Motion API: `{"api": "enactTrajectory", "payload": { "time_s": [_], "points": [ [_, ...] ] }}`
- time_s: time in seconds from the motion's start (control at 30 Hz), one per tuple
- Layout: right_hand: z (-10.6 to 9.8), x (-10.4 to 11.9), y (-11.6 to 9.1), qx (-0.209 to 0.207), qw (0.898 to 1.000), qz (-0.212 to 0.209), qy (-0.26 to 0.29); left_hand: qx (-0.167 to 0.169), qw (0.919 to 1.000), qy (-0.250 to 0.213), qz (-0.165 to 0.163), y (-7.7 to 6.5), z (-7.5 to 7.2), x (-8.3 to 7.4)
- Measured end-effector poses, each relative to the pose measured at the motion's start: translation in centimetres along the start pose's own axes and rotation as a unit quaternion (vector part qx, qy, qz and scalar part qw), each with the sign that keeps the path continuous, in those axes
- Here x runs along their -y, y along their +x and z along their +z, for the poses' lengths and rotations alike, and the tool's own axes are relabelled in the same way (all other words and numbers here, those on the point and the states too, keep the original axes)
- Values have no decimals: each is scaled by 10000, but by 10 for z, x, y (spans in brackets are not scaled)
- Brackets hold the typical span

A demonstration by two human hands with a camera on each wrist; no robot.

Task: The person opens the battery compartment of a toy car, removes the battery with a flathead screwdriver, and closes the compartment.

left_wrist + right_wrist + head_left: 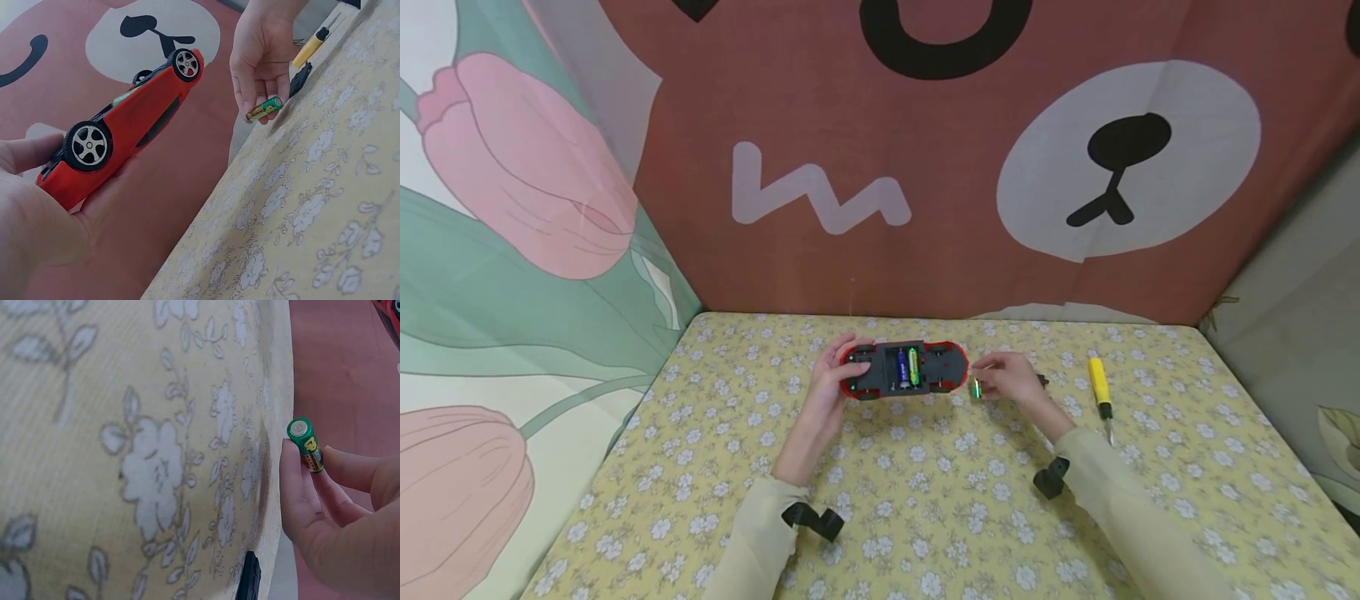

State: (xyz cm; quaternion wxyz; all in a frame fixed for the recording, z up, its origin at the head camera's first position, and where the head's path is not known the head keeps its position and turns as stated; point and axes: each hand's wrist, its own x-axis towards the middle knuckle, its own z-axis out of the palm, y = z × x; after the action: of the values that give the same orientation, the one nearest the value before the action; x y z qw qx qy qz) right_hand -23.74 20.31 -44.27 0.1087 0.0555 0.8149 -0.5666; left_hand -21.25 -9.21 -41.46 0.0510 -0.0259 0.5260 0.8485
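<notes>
A red toy car is held up with its black underside toward the head camera. My left hand grips its left end, thumb on the underside. In the open battery compartment a blue battery and a green battery lie side by side, with a dark gap left of the blue one. Just off the car's right end, my right hand pinches a loose green battery between thumb and fingers. The left wrist view shows the car's red side and silver-spoked wheels.
A yellow-handled screwdriver lies on the table at the right. Partly behind the right hand is a small black piece on the flowered tablecloth. A brown curtain with a printed bear face hangs along the table's back edge.
</notes>
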Motion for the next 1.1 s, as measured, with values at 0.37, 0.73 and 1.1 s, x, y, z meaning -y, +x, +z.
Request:
{"api": "enactTrajectory", "payload": {
  "time_s": [0.37, 0.73, 1.1],
  "points": [
    [0, -7, 3, 247, 9994, 18, -233, 95, 9999, -25, 57, 1, -1, 2],
    [2, -8, 10, 331, 9992, 102, -213, 144, 9999, 94, -2, 0, 0, 1],
    [5, -9, 12, 343, 9981, -44, -514, 121, 9998, 128, -31, 1, -1, 2]
  ]
}}
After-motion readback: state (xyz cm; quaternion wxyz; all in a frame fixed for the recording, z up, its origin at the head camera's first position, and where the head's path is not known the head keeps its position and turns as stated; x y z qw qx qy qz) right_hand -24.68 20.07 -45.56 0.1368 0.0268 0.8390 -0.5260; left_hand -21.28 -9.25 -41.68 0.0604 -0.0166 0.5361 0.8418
